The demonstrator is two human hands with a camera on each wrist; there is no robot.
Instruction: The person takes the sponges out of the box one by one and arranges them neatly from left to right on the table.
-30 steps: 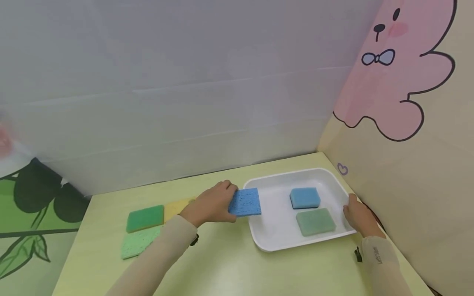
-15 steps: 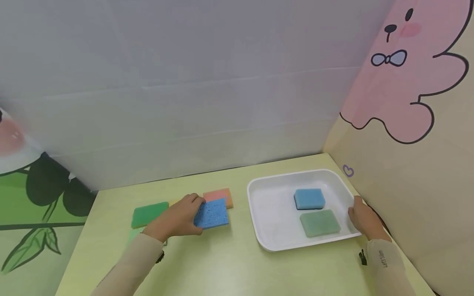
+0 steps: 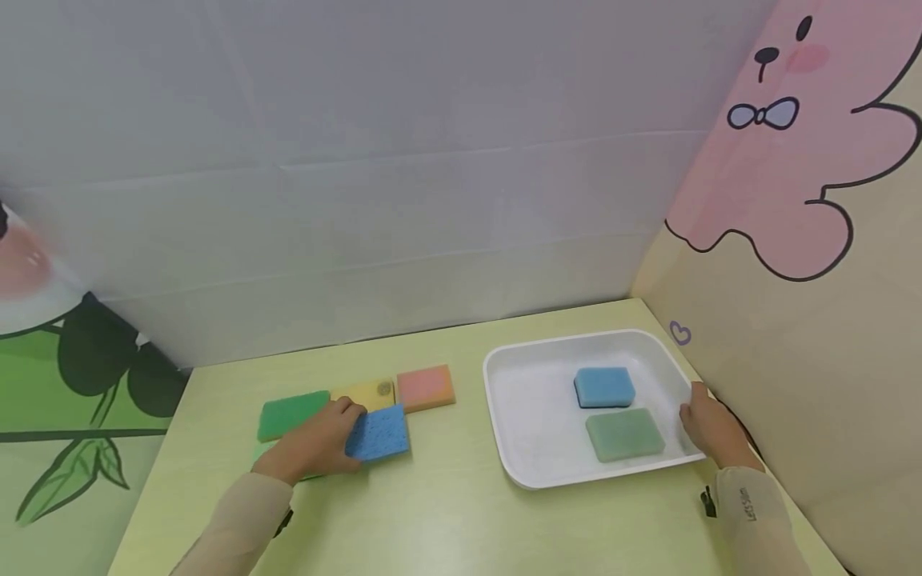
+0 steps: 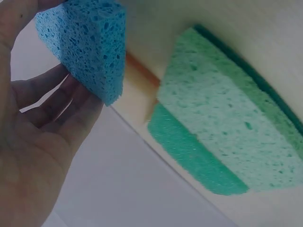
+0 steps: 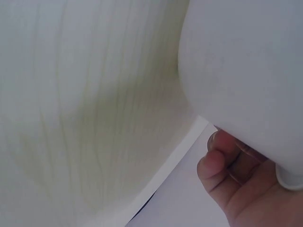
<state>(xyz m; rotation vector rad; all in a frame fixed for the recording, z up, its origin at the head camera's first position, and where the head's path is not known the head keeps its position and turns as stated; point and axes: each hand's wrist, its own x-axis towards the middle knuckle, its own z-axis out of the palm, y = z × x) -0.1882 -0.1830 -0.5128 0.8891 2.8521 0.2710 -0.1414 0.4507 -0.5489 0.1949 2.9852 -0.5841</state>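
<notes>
My left hand (image 3: pixel 320 440) pinches a porous blue sponge (image 3: pixel 378 434) between thumb and fingers, over the table in front of a yellow sponge (image 3: pixel 360 394). Close beside it lie a dark green sponge (image 3: pixel 291 414) and a light green sponge (image 4: pixel 222 104), the latter mostly hidden by the hand in the head view. A pink-and-orange sponge (image 3: pixel 426 388) lies right of the yellow one. With curled fingers, my right hand (image 3: pixel 715 428) grips the right rim of a white tray (image 3: pixel 529 424). Inside that tray are a blue sponge (image 3: pixel 605 388) and a pale green sponge (image 3: pixel 625 434).
The pale yellow table (image 3: pixel 446 512) meets a white-covered wall (image 3: pixel 403 240) at the back. A beige wall (image 3: pixel 807 360) with a pink bear drawing runs close along the right, near the right hand.
My left hand has carried the blue sponge from the tray's left edge leftward to the row of sponges, uncovering the yellow and pink-orange ones. The right hand stays on the tray.
</notes>
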